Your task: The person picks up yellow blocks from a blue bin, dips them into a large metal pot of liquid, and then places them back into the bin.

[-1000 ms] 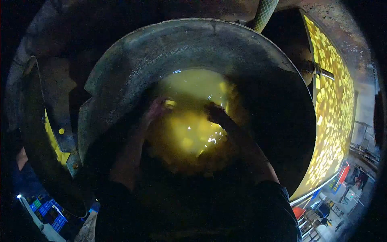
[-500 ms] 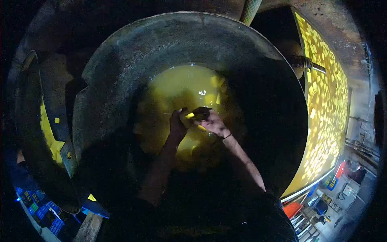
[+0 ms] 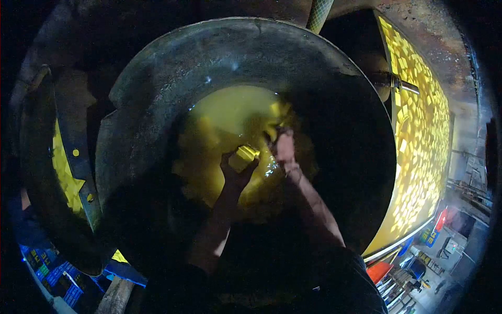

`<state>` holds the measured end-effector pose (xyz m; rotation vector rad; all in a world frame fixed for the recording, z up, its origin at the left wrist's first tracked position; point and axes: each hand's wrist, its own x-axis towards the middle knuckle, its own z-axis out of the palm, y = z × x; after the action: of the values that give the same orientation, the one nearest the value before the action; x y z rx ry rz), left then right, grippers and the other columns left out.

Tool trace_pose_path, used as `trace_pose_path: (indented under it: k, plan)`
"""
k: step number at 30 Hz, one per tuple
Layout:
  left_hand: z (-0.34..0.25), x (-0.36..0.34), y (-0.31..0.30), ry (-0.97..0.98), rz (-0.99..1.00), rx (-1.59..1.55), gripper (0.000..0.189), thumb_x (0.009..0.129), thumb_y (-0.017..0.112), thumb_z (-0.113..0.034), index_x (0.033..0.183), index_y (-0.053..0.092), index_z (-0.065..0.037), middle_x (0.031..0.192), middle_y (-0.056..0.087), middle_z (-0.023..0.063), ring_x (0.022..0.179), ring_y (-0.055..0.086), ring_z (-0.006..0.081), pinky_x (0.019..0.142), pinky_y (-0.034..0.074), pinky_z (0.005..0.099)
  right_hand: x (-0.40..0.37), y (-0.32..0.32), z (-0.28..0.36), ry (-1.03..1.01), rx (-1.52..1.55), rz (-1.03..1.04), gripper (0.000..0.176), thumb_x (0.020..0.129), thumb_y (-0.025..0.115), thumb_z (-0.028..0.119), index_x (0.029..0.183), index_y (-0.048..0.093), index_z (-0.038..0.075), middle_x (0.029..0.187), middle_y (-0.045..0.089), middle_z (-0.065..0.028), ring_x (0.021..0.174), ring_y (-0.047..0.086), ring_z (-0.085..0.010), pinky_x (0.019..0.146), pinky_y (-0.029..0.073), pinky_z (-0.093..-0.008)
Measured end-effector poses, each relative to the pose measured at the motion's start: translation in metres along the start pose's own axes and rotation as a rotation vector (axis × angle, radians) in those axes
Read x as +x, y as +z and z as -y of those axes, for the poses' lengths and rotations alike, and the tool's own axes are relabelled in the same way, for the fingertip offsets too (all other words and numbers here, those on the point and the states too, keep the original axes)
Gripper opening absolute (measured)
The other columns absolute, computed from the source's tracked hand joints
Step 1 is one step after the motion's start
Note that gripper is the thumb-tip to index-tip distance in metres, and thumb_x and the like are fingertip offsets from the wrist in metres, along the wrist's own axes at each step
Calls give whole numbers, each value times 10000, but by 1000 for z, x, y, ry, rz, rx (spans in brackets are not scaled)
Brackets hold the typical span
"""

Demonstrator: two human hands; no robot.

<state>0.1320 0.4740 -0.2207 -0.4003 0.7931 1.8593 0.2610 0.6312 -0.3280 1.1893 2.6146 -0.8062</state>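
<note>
Darkness is surrounding a round, dark-walled vat [image 3: 172, 68], where cloudy yellow liquid [image 3: 230, 107] is catching the light. Over the liquid, near its middle, the person's left hand [image 3: 238, 178] is gripping a bright yellow, square-edged block [image 3: 248, 153], thumb and fingers curving round opposite sides. I'm judging the block to be light, fairly soft and slippery when wet, its flat sides offering safer hold than its corners. Slightly farther, the blurred right hand [image 3: 284, 146] is hovering toward the vat's right edge, fingers partly spread; I can't tell whether it is holding anything. Beyond that edge, bright yellow cubes [image 3: 423, 136] are crowding together.
</note>
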Motion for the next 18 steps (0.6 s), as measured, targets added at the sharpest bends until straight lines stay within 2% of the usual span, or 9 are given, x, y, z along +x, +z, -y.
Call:
trace_pose_path:
  k: [1,5,8,9,12,13,14,16,18]
  plan:
    - [-3,22,-19,-291,9,-380,399,703,533,-310,1011,543,-56,1003,544,135,959,506,300,860,417,462,13,-1,-9,8,-137,-168,360,827,505,279,1101,525,46,1129,517,-150,1017,504,-269,822,437,-396]
    - [-25,31,-17,-208,89,-382,442,706,511,-303,1060,547,-41,1039,542,153,988,500,335,864,432,476,34,17,-44,126,-272,-281,314,816,524,287,1020,562,52,982,592,-124,883,570,-262,744,460,-389]
    - [-47,14,2,-20,159,-178,374,766,523,-258,1036,503,0,1004,541,178,937,548,298,804,487,452,28,20,-59,141,-135,-258,318,809,533,316,990,573,58,940,598,-118,866,573,-256,734,463,-384]
    - [-50,23,-1,-148,-52,-288,346,791,514,-221,1034,480,21,987,543,193,927,554,296,802,492,455,23,17,-64,132,-69,-256,320,806,537,326,980,577,60,927,600,-116,860,574,-254,730,464,-382]
    - [-66,18,18,-84,25,-249,346,797,503,-237,1032,484,16,997,546,199,919,557,297,772,496,448,7,11,-87,87,186,-230,329,799,546,355,949,588,65,885,606,-110,843,577,-247,720,467,-377]
    - [-62,9,34,262,-174,492,407,801,450,-319,1044,501,4,1036,544,189,957,538,307,770,474,462,4,15,-94,72,269,-228,333,797,549,365,939,592,67,871,608,-108,837,578,-245,717,469,-375]
    - [-67,11,37,268,-172,488,407,801,450,-319,1044,501,4,1036,544,189,957,538,307,770,474,462,1,19,-98,48,341,-218,337,794,553,374,929,595,69,857,610,-106,832,579,-243,714,470,-373]
    - [-82,24,48,-56,27,-189,472,799,384,-378,1065,511,-9,1058,548,168,996,513,309,815,422,478,-1,32,-89,-19,432,-210,346,789,559,394,908,603,72,829,614,-102,820,581,-239,707,472,-370]
    - [-97,21,76,-70,103,-217,463,784,392,-360,1069,517,-18,1067,556,155,1004,503,313,885,349,496,-5,57,-77,-74,452,-205,350,787,562,403,898,607,74,815,615,-100,814,582,-237,704,473,-368]
